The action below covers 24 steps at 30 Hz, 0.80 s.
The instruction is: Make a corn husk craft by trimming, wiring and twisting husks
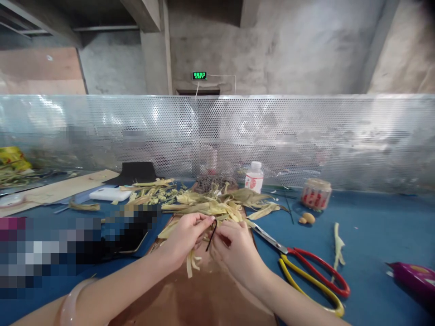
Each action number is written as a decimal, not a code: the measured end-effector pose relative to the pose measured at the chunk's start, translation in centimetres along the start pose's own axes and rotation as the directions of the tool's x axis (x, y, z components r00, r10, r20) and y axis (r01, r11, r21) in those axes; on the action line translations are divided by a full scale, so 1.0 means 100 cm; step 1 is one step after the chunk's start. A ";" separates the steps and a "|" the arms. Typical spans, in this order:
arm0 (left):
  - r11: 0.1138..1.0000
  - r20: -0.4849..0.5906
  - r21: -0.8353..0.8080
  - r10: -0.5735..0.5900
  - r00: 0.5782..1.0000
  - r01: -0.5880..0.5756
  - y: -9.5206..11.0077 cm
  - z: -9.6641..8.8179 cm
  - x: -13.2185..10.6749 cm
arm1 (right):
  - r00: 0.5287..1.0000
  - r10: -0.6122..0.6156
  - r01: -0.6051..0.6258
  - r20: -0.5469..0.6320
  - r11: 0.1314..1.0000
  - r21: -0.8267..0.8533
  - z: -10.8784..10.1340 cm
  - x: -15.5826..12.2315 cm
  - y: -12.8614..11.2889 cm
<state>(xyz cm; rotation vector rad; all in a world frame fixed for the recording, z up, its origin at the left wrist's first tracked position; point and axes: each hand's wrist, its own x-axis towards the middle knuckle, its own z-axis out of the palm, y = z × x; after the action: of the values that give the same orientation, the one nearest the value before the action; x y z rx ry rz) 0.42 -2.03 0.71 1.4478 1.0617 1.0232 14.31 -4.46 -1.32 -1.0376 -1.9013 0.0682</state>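
My left hand (186,237) and my right hand (236,249) meet over a brown board (200,294), thumbs and fingers pinched. Between them a thin black wire or cord (211,236) bends at its top, near the left thumb tip. Below the left fingers hangs a pale strip of corn husk (190,267); the curled fingers hide its upper end. What the right fingertips pinch is partly hidden, though they are close to the black strand. Just beyond both hands lies a heap of dry corn husks (217,206).
To the right lie open scissors (287,250) with red and yellow handles, a husk scrap (337,244) and a purple packet (413,280). A white bottle (254,179) and a lidded jar (316,194) stand before a perforated metal screen (217,122). A white box-like object (110,194) lies left.
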 end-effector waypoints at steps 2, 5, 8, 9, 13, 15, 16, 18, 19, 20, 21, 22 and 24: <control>0.998 0.018 -0.064 -0.007 1.000 0.008 0.001 -0.002 0.002 | 0.998 -0.062 0.061 -0.007 0.995 -0.077 -0.004 0.000 -0.001; 0.988 0.047 -0.155 0.003 0.999 0.005 0.001 -0.007 0.004 | 0.984 -0.150 0.128 -0.094 0.970 -0.206 -0.014 0.002 0.005; 0.978 0.090 -0.204 -0.029 0.995 0.047 0.002 -0.009 0.004 | 0.945 -0.297 0.237 -0.139 0.912 -0.336 -0.022 0.007 0.019; 0.976 0.106 -0.208 -0.040 0.994 0.061 0.002 -0.009 0.003 | 0.932 -0.336 0.266 -0.134 0.888 -0.374 -0.024 0.009 0.023; 0.981 0.142 -0.179 -0.052 0.989 0.077 0.004 -0.005 -0.002 | 0.906 -0.416 0.341 -0.083 0.831 -0.439 -0.023 0.011 0.029; 0.984 0.141 -0.161 -0.055 0.989 0.078 0.004 -0.004 -0.003 | 0.892 -0.449 0.379 -0.062 0.814 -0.440 -0.020 0.010 0.026; 0.985 0.136 -0.153 -0.054 0.989 0.074 0.004 -0.003 -0.003 | 0.883 -0.465 0.394 -0.060 0.805 -0.443 -0.019 0.009 0.024; 0.988 0.118 -0.142 -0.048 0.992 0.064 0.003 -0.001 -0.004 | 0.871 -0.487 0.411 -0.065 0.794 -0.448 -0.016 0.007 0.021; 0.988 0.107 -0.142 -0.046 0.993 0.061 0.002 0.000 -0.004 | 0.869 -0.490 0.414 -0.066 0.794 -0.446 -0.014 0.007 0.021; 0.987 0.098 -0.147 -0.046 0.994 0.060 0.001 0.000 -0.004 | 0.869 -0.491 0.416 -0.064 0.795 -0.441 -0.013 0.006 0.021; 0.986 0.091 -0.156 -0.048 0.995 0.061 0.000 0.001 -0.004 | 0.870 -0.490 0.420 -0.059 0.797 -0.434 -0.012 0.005 0.022; 0.983 0.086 -0.168 -0.053 0.995 0.067 0.000 0.002 -0.004 | 0.870 -0.491 0.425 -0.050 0.797 -0.429 -0.011 0.005 0.022; 0.977 0.085 -0.191 -0.075 0.994 0.090 -0.001 0.004 -0.004 | 0.867 -0.498 0.440 -0.028 0.790 -0.427 -0.011 0.004 0.023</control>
<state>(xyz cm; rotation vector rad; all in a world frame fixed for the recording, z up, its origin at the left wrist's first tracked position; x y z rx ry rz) 0.64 -2.53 0.53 1.2643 0.9309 0.9752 16.53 -3.12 -1.43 -0.7689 -2.0343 -0.7056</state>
